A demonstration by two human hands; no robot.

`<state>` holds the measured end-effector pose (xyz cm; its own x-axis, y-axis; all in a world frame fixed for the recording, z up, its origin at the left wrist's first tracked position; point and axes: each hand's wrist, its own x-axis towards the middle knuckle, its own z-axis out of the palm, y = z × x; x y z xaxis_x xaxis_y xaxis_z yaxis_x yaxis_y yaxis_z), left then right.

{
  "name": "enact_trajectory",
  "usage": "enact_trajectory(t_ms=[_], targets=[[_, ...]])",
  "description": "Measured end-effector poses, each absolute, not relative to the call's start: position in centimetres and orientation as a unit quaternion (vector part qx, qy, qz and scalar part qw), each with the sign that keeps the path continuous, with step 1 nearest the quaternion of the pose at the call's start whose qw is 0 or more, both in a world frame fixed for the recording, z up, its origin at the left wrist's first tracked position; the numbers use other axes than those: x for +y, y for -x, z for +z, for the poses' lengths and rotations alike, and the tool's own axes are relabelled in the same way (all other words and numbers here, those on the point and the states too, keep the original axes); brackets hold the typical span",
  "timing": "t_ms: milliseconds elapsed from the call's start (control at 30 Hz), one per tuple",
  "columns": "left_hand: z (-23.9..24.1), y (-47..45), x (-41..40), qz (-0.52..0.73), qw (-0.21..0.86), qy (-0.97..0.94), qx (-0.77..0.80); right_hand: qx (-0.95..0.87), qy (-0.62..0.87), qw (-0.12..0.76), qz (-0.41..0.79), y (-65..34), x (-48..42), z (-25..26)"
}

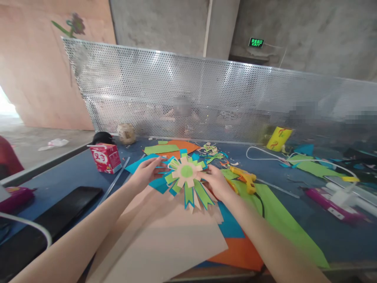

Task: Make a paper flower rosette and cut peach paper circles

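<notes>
A layered rosette point(186, 171) of green, blue and cream felt or paper, with a green round centre and notched ribbon tails, is held up over the table. My left hand point(150, 169) grips its left edge, fingers curled behind the petals. On the opposite edge my right hand point(215, 179) has hold of it between thumb and fingers. Beneath lies a large cream sheet point(165, 239), with blue point(231, 222), orange point(238, 251) and green point(288, 220) sheets showing at its right. A yellow glue gun point(246, 179) rests just right of my right hand.
A pink box point(105, 158), a clear ruler point(116, 179) and a black phone point(75, 202) lie left. Scraps point(213, 153) are scattered behind the rosette. Purple power strips point(332, 204), white cables and a yellow packet point(279, 138) are right. A perforated metal screen point(206, 94) borders the table's back.
</notes>
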<state>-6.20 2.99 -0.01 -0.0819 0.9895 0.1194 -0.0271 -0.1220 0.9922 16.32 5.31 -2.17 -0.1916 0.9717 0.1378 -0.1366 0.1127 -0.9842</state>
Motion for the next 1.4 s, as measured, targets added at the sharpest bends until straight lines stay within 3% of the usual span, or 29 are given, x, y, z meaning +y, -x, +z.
enact_trajectory(t_ms=[367, 633, 833, 933, 1033, 1167, 1400], targets=[[-1.2, 8.0, 4.1, 0.401, 0.194, -0.650, 0.615, -0.650, 0.467, 0.503, 0.327, -16.9, 8.0, -2.8], [-0.7, 10.7, 3.8, 0.193, -0.025, -0.585, 0.787, -0.712, 0.480, 0.488, 0.159, -17.5, 8.7, -2.3], [-1.5, 10.7, 3.9, 0.109, -0.053, -0.577, 0.808, -0.765, 0.445, 0.450, 0.119, -18.8, 6.9, -0.7], [-1.4, 10.6, 3.8, 0.109, -0.052, -0.571, 0.812, -0.836, 0.373, 0.389, 0.101, -18.1, 4.7, 0.1], [-1.0, 10.7, 3.6, 0.123, -0.048, -0.566, 0.813, -0.912, 0.273, 0.299, 0.070, -16.7, 2.5, 0.2], [-0.6, 11.3, 3.5, 0.153, -0.048, -0.568, 0.808, -0.939, 0.268, 0.207, 0.056, -15.3, 1.0, -0.7], [0.6, 11.6, 3.6, 0.253, -0.046, -0.598, 0.760, -0.936, 0.302, 0.181, 0.033, -14.6, 1.8, -1.5]])
